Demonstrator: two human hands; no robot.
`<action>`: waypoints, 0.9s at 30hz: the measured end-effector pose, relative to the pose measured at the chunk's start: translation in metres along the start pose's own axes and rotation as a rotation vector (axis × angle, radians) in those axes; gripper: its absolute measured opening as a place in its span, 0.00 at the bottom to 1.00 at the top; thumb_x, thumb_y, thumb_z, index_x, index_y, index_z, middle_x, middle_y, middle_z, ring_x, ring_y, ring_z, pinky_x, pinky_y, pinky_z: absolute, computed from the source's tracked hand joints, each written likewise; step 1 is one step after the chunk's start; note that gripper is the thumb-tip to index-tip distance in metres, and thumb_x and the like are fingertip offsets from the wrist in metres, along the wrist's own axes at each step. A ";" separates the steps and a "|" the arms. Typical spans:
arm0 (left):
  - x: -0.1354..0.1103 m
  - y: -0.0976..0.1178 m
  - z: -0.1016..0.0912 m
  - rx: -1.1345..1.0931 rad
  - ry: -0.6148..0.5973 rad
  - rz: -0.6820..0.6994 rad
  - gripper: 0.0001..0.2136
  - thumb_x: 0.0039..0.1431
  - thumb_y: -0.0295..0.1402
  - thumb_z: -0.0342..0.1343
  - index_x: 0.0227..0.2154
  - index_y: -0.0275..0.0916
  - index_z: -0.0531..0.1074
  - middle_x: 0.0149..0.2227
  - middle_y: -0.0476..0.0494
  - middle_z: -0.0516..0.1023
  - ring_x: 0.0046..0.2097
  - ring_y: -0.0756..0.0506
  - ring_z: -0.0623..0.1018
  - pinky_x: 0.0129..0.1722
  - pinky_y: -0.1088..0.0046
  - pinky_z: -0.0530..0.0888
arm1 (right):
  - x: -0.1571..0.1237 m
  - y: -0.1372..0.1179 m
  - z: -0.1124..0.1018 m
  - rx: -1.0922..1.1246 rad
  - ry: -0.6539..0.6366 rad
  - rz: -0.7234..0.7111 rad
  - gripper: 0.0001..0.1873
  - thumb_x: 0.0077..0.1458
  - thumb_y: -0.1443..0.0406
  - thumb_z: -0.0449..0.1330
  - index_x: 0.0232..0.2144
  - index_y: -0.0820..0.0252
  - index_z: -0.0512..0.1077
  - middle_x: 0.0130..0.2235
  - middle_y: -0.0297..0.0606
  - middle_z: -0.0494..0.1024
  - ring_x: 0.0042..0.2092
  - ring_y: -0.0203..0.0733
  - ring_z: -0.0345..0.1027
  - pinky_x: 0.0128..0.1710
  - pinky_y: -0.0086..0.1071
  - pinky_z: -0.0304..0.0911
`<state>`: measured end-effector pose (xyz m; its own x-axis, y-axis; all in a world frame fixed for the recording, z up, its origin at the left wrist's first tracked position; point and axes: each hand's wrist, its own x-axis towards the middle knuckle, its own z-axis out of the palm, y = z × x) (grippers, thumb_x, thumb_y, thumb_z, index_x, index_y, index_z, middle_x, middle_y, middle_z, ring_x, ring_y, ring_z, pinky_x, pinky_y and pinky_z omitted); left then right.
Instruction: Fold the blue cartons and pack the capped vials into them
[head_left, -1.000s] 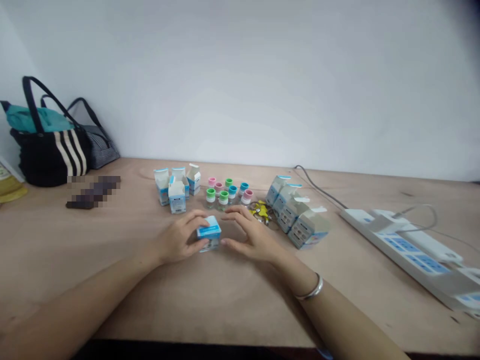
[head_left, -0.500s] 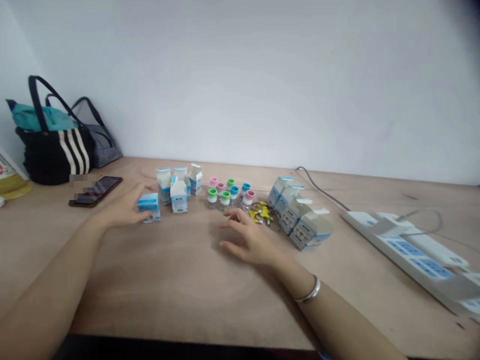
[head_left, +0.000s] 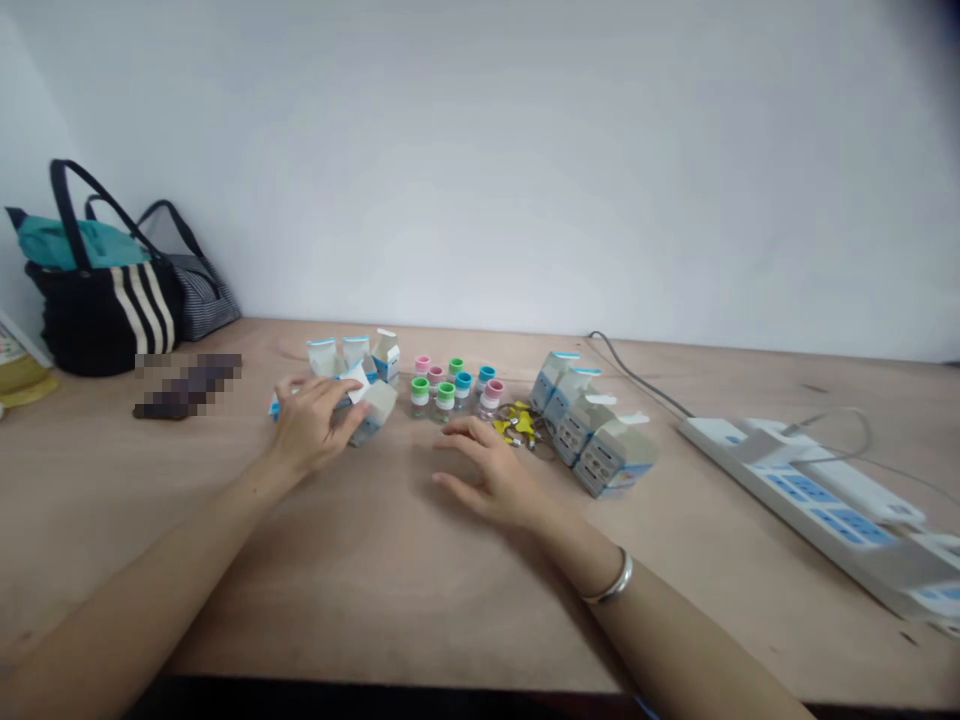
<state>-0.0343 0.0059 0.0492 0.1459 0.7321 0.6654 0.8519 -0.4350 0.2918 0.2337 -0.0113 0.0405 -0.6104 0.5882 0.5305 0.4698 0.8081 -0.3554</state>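
My left hand (head_left: pixel 316 422) has its thumb and fingers around a small blue-and-white carton (head_left: pixel 374 412), which is tilted with its top flap raised. Behind the fingers stand more open cartons (head_left: pixel 387 352), and a closed one is mostly hidden by the hand. My right hand (head_left: pixel 491 477) rests over the table with nothing in it, fingers bent and apart. Just beyond it are several small clear jars (head_left: pixel 445 396) with green, pink and blue caps. A pile of yellow pieces with cords (head_left: pixel 517 425) lies beside a row of open cartons (head_left: pixel 602 458).
A long white power strip (head_left: pixel 810 510) with plugs and a grey cable (head_left: pixel 637 375) lies on the right. To the left are a phone (head_left: pixel 191 388), a black striped bag (head_left: pixel 112 310) and a grey bag (head_left: pixel 201 295). The wooden table (head_left: pixel 360 590) meets the wall behind.
My left hand has left the closed carton and moved right onto the open carton, which now leans over. My right hand has stayed almost in place.
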 end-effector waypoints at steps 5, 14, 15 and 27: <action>-0.011 0.020 0.016 -0.618 -0.156 -0.184 0.12 0.57 0.41 0.51 0.37 0.39 0.71 0.37 0.46 0.77 0.39 0.45 0.76 0.40 0.68 0.72 | 0.003 -0.008 -0.002 0.115 0.147 0.036 0.24 0.57 0.61 0.56 0.56 0.53 0.60 0.45 0.44 0.68 0.45 0.44 0.65 0.45 0.40 0.64; -0.022 0.038 0.030 -1.020 -0.361 -0.255 0.11 0.57 0.39 0.53 0.38 0.38 0.71 0.37 0.45 0.77 0.40 0.46 0.75 0.40 0.70 0.72 | 0.006 -0.023 -0.007 0.016 0.127 0.034 0.09 0.59 0.62 0.55 0.34 0.60 0.73 0.29 0.38 0.70 0.34 0.39 0.65 0.36 0.33 0.62; -0.022 0.040 0.030 -1.036 -0.355 -0.286 0.12 0.56 0.40 0.54 0.38 0.38 0.71 0.38 0.45 0.76 0.40 0.46 0.75 0.40 0.70 0.72 | 0.006 -0.024 -0.006 0.007 0.152 0.026 0.08 0.58 0.62 0.56 0.33 0.60 0.73 0.28 0.37 0.70 0.33 0.39 0.65 0.35 0.32 0.62; -0.024 0.029 0.030 -0.556 -0.107 -0.033 0.18 0.52 0.36 0.57 0.48 0.43 0.70 0.62 0.39 0.57 0.61 0.35 0.60 0.57 0.51 0.59 | 0.005 -0.015 0.010 0.351 0.312 0.349 0.09 0.49 0.60 0.63 0.31 0.61 0.76 0.28 0.38 0.78 0.27 0.37 0.68 0.28 0.30 0.64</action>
<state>0.0018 -0.0087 0.0211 0.1986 0.7865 0.5847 0.4679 -0.6003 0.6486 0.2173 -0.0204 0.0406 -0.2159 0.8271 0.5189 0.3371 0.5619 -0.7554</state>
